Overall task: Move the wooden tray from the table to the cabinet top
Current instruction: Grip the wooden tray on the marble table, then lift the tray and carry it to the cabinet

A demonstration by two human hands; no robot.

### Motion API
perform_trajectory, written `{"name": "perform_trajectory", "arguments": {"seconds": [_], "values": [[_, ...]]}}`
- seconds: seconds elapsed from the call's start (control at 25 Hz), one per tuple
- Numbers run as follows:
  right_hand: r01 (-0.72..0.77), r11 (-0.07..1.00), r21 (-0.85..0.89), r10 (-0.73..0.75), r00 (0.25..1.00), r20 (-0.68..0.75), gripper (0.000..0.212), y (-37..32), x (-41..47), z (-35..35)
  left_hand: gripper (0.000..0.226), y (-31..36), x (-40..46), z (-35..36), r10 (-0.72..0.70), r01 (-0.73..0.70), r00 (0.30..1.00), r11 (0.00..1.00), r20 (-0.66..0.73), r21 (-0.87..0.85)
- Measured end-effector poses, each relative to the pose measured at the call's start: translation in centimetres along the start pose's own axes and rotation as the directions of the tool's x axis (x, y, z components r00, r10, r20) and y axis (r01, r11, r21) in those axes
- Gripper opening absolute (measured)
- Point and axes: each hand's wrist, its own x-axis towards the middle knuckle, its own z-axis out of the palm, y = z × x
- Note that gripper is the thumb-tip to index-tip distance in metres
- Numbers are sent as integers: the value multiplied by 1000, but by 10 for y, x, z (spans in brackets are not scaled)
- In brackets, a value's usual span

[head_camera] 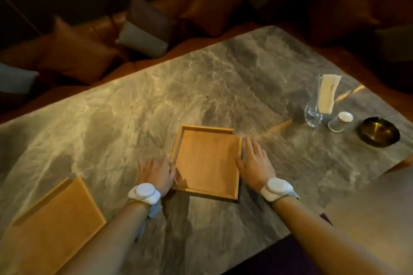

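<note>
Because the job is to carry one wooden tray off to a cabinet top, both hands flank the tray lying near the middle of the marble table (223,78), and the lift looks about to begin rather than under way.

Starting at eight o'clock, a second wooden tray (55,225) lies flat near the table's near edge, untouched and well apart from the hands. Next comes the left hand (154,173), palm down on the stone, fingers spread and loose, its thumb side touching the left rim of the wooden tray (206,163). That tray rests flat at roughly six o'clock from the table's centre, empty, with low raised walls. Its right rim is met by the right hand (256,163), likewise flat and unclenched, thumb against the wall. Neither hand is curled under the tray; my reading is that they are pressed in from the sides so the fingers can slide beneath for a two-handed, level lift.

Toward three o'clock stand a clear glass holder with paper napkins (321,100), a small white-capped shaker (339,121) just beside it, and a dark metal bowl (378,131) near the edge.

At twelve o'clock, a bench with brown and grey cushions (143,29) lines the dim room. No cabinet is in view.
</note>
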Motion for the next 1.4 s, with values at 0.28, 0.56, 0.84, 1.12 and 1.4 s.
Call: {"name": "perform_trajectory", "arguments": {"seconds": [0.28,0.56,0.84,1.12,1.4], "values": [[-194,980,47,169,929,328,60,10,-17,47,30,-1,-2,51,-87,109,993,946,85,-305],[-133,990,43,112,938,327,41,-31,-28,40,26,-39,-29,43,-94,92,995,913,16,-398],[104,995,3,-100,943,316,54,-140,-53,49,19,-151,-92,25,-212,152,976,819,-47,-553],[375,926,-35,-325,842,430,48,-267,-85,117,26,-290,-162,44,-429,320,903,678,-2,-662],[507,857,-91,-382,745,547,29,-335,-97,182,25,-358,-194,95,-533,440,844,626,59,-643]]}}
